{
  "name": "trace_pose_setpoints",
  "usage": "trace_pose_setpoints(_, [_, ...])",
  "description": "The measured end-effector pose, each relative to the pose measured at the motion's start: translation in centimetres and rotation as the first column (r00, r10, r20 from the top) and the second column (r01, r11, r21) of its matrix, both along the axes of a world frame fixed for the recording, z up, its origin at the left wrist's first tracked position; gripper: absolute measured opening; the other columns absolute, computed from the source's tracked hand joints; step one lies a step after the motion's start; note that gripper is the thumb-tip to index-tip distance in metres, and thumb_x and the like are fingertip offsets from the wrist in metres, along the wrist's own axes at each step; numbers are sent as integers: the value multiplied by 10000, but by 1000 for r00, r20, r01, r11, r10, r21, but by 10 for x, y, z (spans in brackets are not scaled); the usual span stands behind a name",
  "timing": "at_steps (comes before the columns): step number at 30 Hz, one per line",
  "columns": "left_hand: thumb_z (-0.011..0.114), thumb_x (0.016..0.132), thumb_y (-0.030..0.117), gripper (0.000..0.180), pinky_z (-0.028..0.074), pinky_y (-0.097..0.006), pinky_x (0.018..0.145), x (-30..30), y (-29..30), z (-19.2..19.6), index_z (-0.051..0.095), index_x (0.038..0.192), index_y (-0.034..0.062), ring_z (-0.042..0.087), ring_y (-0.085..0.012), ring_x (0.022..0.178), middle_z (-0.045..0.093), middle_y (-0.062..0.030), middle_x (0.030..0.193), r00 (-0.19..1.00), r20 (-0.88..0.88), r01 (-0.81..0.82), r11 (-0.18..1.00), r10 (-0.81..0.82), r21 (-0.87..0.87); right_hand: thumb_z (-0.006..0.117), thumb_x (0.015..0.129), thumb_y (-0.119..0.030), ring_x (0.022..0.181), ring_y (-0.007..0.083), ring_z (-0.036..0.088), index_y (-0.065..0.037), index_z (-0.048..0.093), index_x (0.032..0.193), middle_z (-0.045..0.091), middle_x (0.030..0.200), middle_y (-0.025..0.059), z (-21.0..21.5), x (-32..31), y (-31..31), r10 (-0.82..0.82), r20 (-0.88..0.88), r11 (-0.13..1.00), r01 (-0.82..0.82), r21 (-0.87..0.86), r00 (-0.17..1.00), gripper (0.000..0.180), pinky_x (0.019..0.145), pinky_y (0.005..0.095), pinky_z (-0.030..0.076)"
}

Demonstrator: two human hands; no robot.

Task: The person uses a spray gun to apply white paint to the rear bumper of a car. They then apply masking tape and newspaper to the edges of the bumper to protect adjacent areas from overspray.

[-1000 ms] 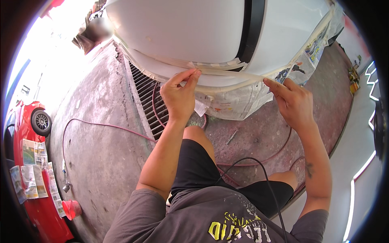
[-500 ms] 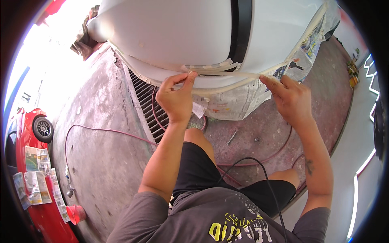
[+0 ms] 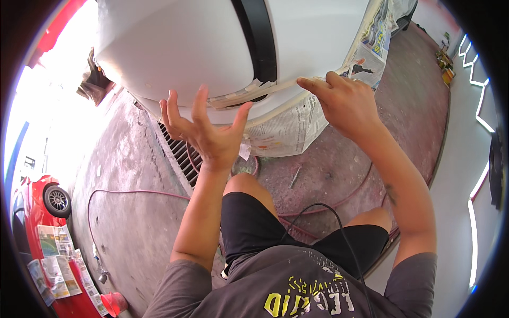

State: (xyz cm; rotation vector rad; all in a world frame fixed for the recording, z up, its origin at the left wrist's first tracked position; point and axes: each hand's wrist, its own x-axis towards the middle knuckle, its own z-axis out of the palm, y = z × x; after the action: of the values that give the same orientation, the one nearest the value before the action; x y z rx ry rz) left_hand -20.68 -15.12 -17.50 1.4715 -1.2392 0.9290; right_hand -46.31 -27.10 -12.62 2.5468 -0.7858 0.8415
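A pale panel of car body (image 3: 169, 47) curves in front of me, with a black trim strip (image 3: 259, 42) running down it. Below the trim, a length of masking tape (image 3: 280, 88) stretches along the panel's lower part. My left hand (image 3: 209, 135) is open, its fingers spread in front of the taped area and holding nothing. My right hand (image 3: 347, 103) pinches the right end of the tape, its index finger pointing left along it. Newspaper (image 3: 289, 130) hangs taped along the panel's lower edge, beneath and between my hands.
A metal floor grate (image 3: 180, 151) lies under the panel. Reddish hose (image 3: 140, 191) snakes across the concrete, and a black cable (image 3: 347, 233) loops over my lap. To the left are a red car (image 3: 38, 199) with newspaper on it and a red bucket (image 3: 114, 303).
My left hand has let go of the tape's left end and spread open, moving slightly left. My right hand keeps the other end. The view has shifted, so the panel appears further left.
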Motion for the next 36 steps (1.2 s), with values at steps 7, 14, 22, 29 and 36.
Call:
trace_pose_setpoints(7, [1010,671,477,1164,92,-744,1187,-24,-27,4,382,1617,225,24,-564,1567,100,-274,1691,994,-66,-75,993,82,96,666,896,-91,727,270,719,-270,774,1283,650,820,69,0,-1,-2,9,23,998,-11,66,1000,439,615,425,553])
trace_pose_setpoints(14, [1018,652,481,1223,121,-748,1181,-38,-37,11,347,1644,236,17,-575,1564,72,-308,1694,988,-107,-101,989,112,105,662,903,-94,734,273,734,-276,775,1282,667,835,78,-8,-3,-8,20,48,997,-24,71,999,435,617,419,561])
trace_pose_setpoints(22, [996,679,483,1315,109,-766,1175,-49,-47,10,219,1698,186,-11,-592,1577,-42,-387,1699,980,-147,-114,984,134,138,680,890,-103,720,268,726,-285,758,1308,651,817,67,-26,-5,-2,28,156,982,-56,182,987,462,608,413,566])
trace_pose_setpoints(29, [887,786,612,1324,81,-770,1180,-52,-52,2,80,1716,124,-34,-628,1568,-83,-418,1691,976,-161,-119,977,147,175,712,907,-93,672,293,684,-214,762,1268,609,775,76,-89,-26,38,-146,430,934,-19,356,891,384,580,429,538])
trace_pose_setpoints(36, [947,711,619,1379,81,-748,1195,-42,-50,-11,141,1705,104,-12,-585,1581,-6,-378,1697,975,-43,-213,974,217,79,719,1003,-114,620,236,606,-134,757,1318,585,749,90,-179,-85,118,-349,516,697,-151,701,782,318,573,359,465])
